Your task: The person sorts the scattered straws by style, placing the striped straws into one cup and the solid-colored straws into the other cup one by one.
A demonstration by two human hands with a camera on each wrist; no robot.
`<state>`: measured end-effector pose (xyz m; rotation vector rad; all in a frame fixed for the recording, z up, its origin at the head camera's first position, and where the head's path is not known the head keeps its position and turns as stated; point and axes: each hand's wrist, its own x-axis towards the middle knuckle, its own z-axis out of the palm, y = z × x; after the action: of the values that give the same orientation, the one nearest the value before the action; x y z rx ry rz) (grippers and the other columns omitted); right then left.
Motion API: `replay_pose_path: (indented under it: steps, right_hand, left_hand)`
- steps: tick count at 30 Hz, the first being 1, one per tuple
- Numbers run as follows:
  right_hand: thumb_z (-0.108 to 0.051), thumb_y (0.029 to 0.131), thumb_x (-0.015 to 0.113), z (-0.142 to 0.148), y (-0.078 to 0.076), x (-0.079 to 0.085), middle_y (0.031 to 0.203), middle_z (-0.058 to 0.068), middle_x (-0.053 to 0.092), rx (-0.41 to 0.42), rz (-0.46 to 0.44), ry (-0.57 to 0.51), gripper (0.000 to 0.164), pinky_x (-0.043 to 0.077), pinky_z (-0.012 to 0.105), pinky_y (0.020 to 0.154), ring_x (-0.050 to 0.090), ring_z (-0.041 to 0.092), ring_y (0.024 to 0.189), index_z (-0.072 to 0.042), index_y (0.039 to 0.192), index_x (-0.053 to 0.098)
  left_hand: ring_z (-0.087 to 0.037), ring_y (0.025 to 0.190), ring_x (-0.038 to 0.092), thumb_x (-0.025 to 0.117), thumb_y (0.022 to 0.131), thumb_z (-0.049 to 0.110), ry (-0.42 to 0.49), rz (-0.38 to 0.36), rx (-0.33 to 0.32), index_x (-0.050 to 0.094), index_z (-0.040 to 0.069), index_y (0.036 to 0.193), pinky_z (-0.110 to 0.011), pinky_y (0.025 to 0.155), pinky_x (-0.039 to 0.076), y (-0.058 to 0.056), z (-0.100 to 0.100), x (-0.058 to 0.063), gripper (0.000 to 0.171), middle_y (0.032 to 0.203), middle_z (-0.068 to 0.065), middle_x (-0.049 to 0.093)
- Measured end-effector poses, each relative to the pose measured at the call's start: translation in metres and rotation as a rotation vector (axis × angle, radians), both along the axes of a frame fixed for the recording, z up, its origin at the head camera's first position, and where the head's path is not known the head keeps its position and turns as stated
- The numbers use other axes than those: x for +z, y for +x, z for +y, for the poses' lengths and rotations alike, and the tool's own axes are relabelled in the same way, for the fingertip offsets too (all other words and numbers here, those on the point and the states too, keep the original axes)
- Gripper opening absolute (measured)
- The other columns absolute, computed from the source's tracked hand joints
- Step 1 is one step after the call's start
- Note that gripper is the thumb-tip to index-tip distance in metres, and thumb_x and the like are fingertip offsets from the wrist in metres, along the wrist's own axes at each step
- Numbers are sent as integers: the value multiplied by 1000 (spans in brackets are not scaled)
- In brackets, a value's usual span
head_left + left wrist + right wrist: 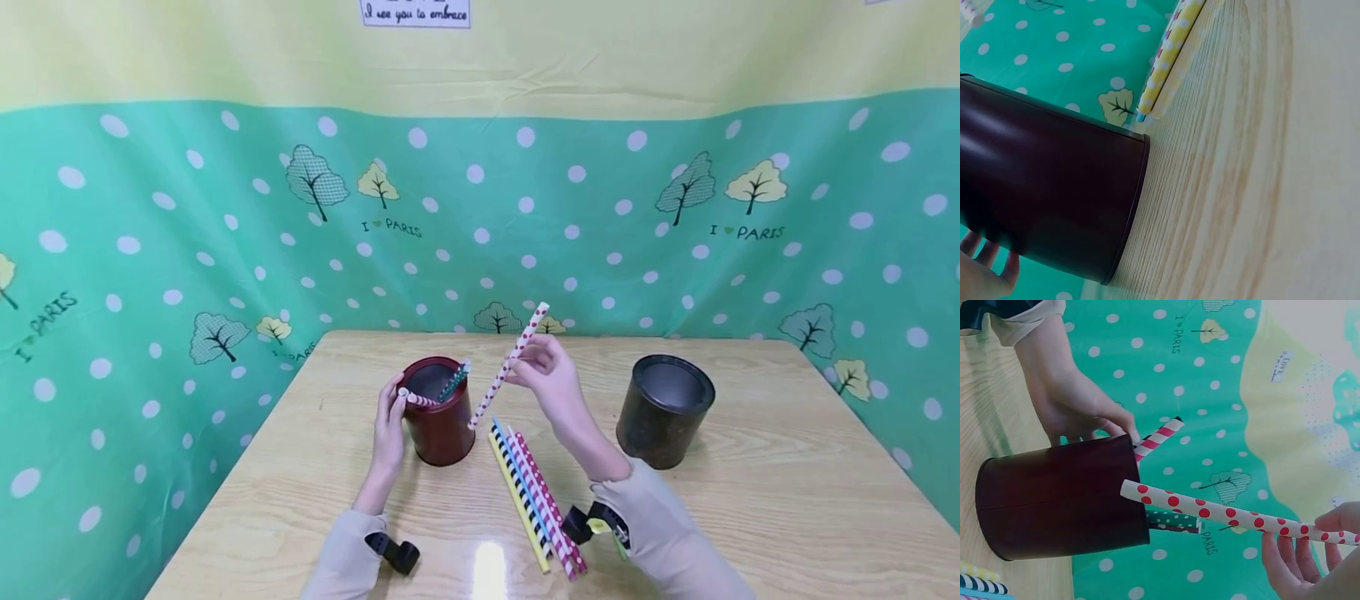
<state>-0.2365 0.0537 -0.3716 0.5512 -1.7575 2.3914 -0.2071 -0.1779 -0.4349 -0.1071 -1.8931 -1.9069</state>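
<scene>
Between its thumb and fingers, my right hand (553, 385) pinches a white paper straw with red dots (491, 395). The straw slants, and in the right wrist view its lower end overlaps the rim of a dark red can (1060, 500). My left hand (387, 429) grips that can (442, 435) at its left side, thumb at the rim and fingers against the wall. A red-and-white striped straw (1160, 439) and a green straw with white dots (1172, 520) lean out of the can's mouth. The can stands upright on the table.
Several patterned straws lie together in front of the can, among them a yellow one (519, 504) and a pink dotted one (531, 465). A black can (662, 429) stands upright on the right of the wooden table (795, 467). A green dotted curtain (525, 250) hangs behind.
</scene>
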Motion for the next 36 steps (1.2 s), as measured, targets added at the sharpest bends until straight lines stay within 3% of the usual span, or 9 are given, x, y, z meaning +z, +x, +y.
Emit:
replay_pose_path:
  steps: [4,8,12,14,16,23,26,30,36]
  right_hand:
    - [-8,81,62,3,-38,-43,100,15,57,15,38,-38,38,50,35,74,58,25,89,-6,115,46]
    - [-8,81,63,1,-28,-24,103,17,57,-4,33,-59,40,49,37,76,58,27,93,-5,116,45]
    - [-7,81,62,-4,-34,-28,105,18,58,-28,75,-61,37,48,37,77,58,28,96,-3,115,46]
    - [-6,81,61,-6,-45,-39,104,18,59,-22,149,-79,34,49,36,75,59,28,95,-4,113,49]
    - [-5,82,61,-10,-45,-40,104,18,59,-23,171,-80,32,49,36,76,58,29,95,-3,111,50]
    - [-17,79,66,-23,1,11,98,16,61,2,185,-84,29,48,33,78,59,25,92,-1,100,53]
    - [-10,80,64,-29,13,24,98,16,61,-24,169,-53,25,48,32,78,59,23,91,1,100,53]
    - [4,79,60,-37,27,43,97,20,60,-63,48,9,21,48,32,79,59,21,89,7,98,51]
    - [6,77,60,-45,28,44,96,20,59,-90,-14,89,21,47,28,80,58,17,87,7,97,52]
  left_hand:
    - [-5,108,42,36,95,8,10,12,3,37,-1,128,-12,88,31,-5,-2,-9,35,126,-22,42]
    - [-3,107,42,36,95,12,5,24,-5,36,0,129,-13,88,31,-7,-2,-12,36,125,-23,42]
    - [-6,108,41,37,95,15,2,24,-10,36,1,129,-14,89,31,-8,-2,-12,37,125,-22,42]
    - [-6,109,41,37,95,15,-2,22,-9,37,1,129,-14,89,30,-7,-2,-12,37,125,-22,42]
    - [-6,109,41,37,95,15,-3,22,-8,37,1,129,-14,89,30,-7,-2,-11,37,126,-21,42]
    - [-4,107,41,36,95,8,18,15,-12,36,-1,129,-13,88,31,-5,-2,-7,35,126,-22,42]
    - [-4,106,42,35,94,4,17,12,-5,36,-4,128,-13,87,31,-1,1,-1,35,125,-25,42]
    - [-5,106,42,34,94,4,-2,2,9,35,-6,127,-12,86,31,6,6,9,35,124,-27,41]
    - [-3,103,43,33,94,2,-2,21,4,34,-7,127,-12,85,31,7,7,11,35,123,-29,41]
